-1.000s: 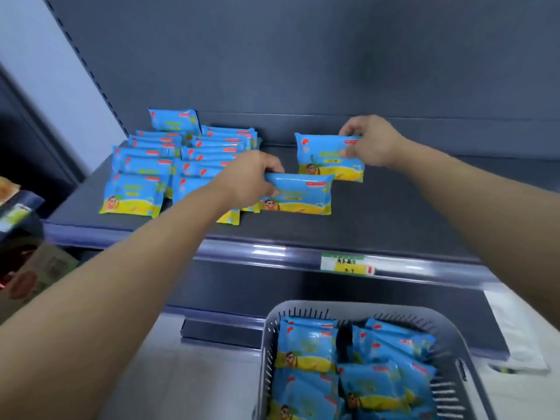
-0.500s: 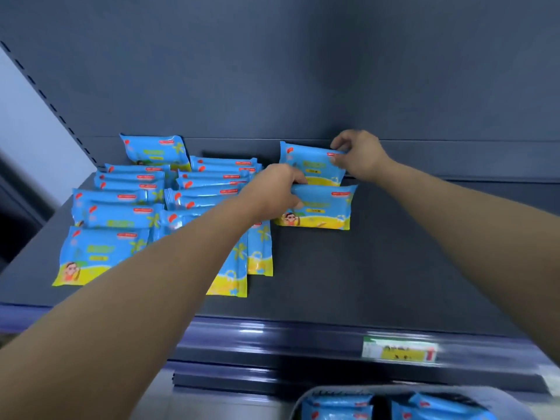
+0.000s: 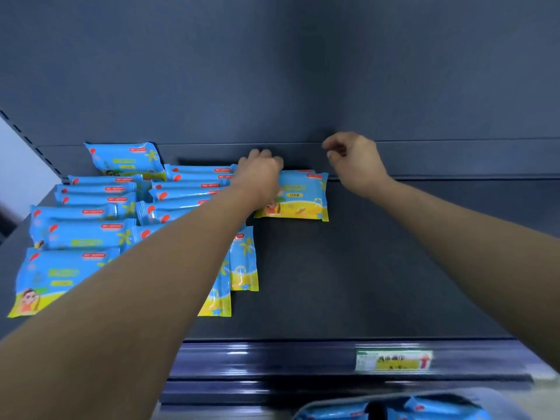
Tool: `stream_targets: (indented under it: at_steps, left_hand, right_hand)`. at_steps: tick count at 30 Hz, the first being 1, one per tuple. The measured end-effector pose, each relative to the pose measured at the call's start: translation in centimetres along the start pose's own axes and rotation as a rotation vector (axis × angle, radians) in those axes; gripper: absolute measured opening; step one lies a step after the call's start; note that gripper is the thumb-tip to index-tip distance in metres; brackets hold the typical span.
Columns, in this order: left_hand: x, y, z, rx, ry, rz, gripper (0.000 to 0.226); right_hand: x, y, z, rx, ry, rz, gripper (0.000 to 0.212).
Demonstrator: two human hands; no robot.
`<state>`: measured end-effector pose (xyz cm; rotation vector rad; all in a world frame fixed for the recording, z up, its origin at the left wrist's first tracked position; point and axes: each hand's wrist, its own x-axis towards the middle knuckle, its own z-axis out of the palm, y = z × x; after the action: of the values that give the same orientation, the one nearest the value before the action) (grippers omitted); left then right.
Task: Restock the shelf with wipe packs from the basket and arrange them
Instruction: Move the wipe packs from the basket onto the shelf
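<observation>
A blue and yellow wipe pack (image 3: 298, 197) leans upright near the back of the dark shelf (image 3: 378, 268), with the edge of a second pack just behind it. My left hand (image 3: 260, 174) grips its top left corner, fingers curled over the upper edge. Up and to the right of the pack, my right hand (image 3: 353, 159) hovers with loosely curled fingers, holding nothing and touching nothing. Several more wipe packs (image 3: 85, 234) stand in overlapping rows on the shelf's left part, partly hidden by my left forearm.
The shelf's back wall (image 3: 303, 86) rises right behind both hands. A price label (image 3: 394, 360) sits on the shelf's front rail. At the bottom edge shows the grey basket's rim (image 3: 321, 403), holding more blue packs (image 3: 439, 410). Bare shelf lies right of the packs.
Both packs have been moved to the back of the shelf, one in front of the other. My right hand has let go of its pack and lifted off. The view has tilted upward.
</observation>
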<state>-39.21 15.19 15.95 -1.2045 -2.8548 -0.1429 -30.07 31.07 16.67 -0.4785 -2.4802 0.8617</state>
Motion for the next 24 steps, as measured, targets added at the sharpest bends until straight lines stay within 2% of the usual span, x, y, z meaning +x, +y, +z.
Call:
stream_targets:
  at_steps: [4, 10, 18, 21, 24]
  left_hand:
    - [-0.9, 0.5, -0.3, 0.019, 0.028, 0.013, 0.057]
    - [-4.3, 2.1, -2.5, -0.137, 0.183, -0.007, 0.045]
    - [-13.2, 9.4, -4.7, -0.345, 0.322, 0.115, 0.041]
    - [-17.4, 12.9, -3.6, -0.425, 0.314, 0.142, 0.043]
    - [-21.8, 15.9, -0.4, -0.459, 0.202, 0.136, 0.041]
  right_hand:
    - [-1.7, -0.1, -0.9, -0.052, -0.005, -0.018, 0.024]
    - [-5.0, -1.0, -3.2, -0.086, 0.005, -0.07, 0.024]
    - [-14.1, -1.8, -8.1, -0.178, 0.01, -0.294, 0.024]
    - [-19.7, -0.3, -9.8, -0.242, -0.027, -0.361, 0.024]
    - [-25.4, 2.5, -10.7, -0.269, -0.093, -0.367, 0.023]
